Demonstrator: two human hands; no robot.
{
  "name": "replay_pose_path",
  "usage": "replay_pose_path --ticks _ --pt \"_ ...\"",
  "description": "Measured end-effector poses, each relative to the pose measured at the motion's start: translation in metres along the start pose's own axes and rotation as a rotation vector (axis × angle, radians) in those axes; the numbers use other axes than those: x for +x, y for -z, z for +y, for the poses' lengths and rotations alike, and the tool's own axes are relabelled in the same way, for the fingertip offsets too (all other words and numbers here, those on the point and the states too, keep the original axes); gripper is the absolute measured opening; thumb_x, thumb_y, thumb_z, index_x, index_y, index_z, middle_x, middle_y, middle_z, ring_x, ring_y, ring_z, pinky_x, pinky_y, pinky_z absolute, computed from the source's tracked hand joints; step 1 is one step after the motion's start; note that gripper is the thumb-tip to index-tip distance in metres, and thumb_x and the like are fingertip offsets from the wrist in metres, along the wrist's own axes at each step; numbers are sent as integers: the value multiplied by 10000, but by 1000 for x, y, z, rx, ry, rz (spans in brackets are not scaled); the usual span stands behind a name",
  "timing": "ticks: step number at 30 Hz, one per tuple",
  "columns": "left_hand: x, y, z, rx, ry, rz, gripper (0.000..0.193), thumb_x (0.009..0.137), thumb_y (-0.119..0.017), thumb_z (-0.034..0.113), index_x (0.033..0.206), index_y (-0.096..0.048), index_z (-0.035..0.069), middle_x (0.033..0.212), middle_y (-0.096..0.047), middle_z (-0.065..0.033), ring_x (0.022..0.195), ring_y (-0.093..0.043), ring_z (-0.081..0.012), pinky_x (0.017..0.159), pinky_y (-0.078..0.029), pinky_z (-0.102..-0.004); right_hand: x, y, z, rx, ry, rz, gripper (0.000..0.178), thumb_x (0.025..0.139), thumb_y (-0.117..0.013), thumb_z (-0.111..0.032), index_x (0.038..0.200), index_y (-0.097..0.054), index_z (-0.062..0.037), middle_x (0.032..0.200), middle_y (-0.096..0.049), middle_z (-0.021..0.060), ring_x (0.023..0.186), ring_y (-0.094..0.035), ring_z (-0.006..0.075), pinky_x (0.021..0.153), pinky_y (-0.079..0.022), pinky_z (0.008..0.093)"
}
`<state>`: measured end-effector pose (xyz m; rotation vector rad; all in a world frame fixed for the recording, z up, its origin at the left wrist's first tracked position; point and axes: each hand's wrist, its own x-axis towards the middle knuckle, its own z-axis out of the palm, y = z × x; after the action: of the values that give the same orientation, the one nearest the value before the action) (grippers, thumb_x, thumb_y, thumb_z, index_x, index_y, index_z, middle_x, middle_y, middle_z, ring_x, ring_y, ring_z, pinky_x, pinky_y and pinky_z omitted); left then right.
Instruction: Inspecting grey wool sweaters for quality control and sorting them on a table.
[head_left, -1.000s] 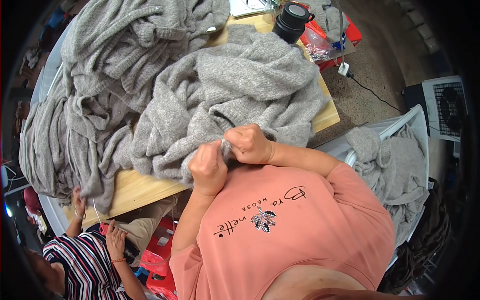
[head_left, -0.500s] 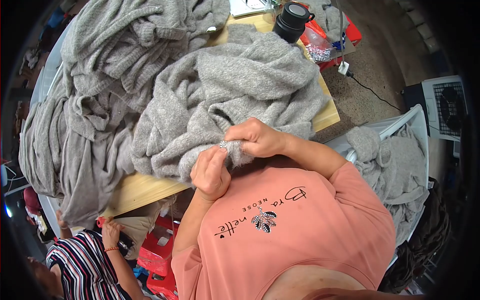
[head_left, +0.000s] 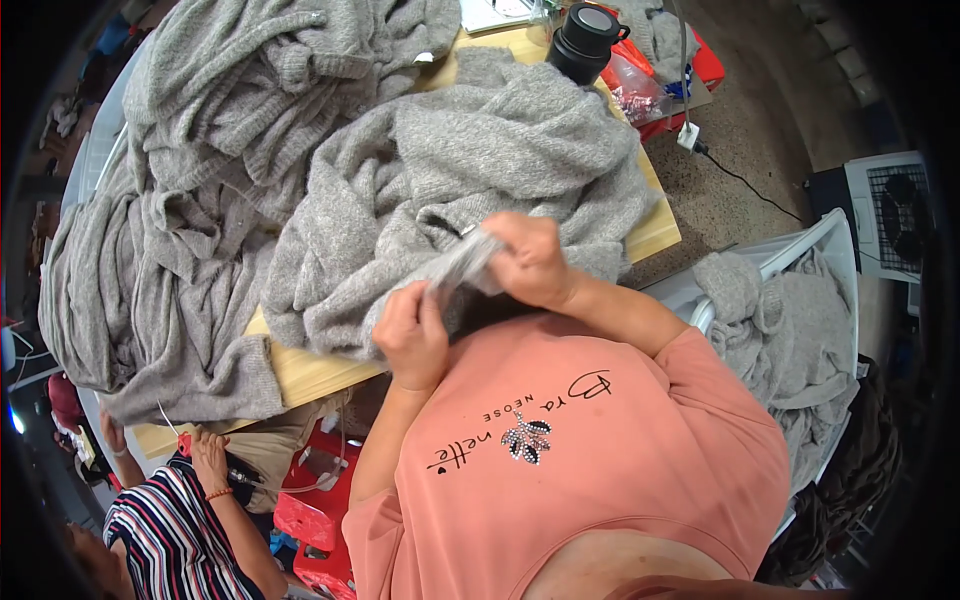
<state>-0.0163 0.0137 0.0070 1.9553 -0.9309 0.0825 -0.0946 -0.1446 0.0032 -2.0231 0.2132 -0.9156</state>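
Observation:
A fuzzy grey knit garment [head_left: 540,130] lies heaped on the wooden table in front of me. My left hand [head_left: 410,335] pinches an edge of it close to my body. Slightly farther off and to the right, my right hand [head_left: 528,258] is closed on the same garment. A strip of the knit stretches between both hands, blurred by motion. My fingertips are partly hidden by the cloth.
More grey knits [head_left: 270,90] pile up at the far left. A black lidded bottle [head_left: 583,45] stands at the table's far edge. A white bin [head_left: 835,250] at right holds grey knits. At lower left, a co-worker's hand [head_left: 208,460] grips a red-handled tool.
My hands have moved apart, the right one farther away, drawing the knit strip out between them. At lower left, the co-worker's hanging cloth now lies on the table edge.

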Motion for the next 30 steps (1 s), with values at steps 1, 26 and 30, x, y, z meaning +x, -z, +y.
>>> replay_pose_path --ticks 1,26,30 --pt "2 1 -5 -78 78 22 46 751 -595 -20 787 -601 8 635 -548 -102 534 -530 -208 500 -415 -290 1 5 5 34 -68 29 143 680 -519 52 808 -578 22 673 -585 115 561 -588 188 486 -444 278" --pt "8 4 0 -825 752 -483 43 742 -563 -46 760 -592 -19 618 -542 6 498 -422 -20 431 -309 -173 -14 -18 -10 286 43 -237 35 701 -579 3 729 -566 -14 665 -500 87 649 -510 246 586 -420 324" --pt "11 7 -4 -1012 801 -385 70 747 -559 -51 800 -597 -26 675 -587 -32 530 -491 -56 473 -381 -186 -15 -17 -7 304 -21 -225 48 712 -585 9 752 -572 -16 688 -522 86 667 -515 249 596 -426 330"
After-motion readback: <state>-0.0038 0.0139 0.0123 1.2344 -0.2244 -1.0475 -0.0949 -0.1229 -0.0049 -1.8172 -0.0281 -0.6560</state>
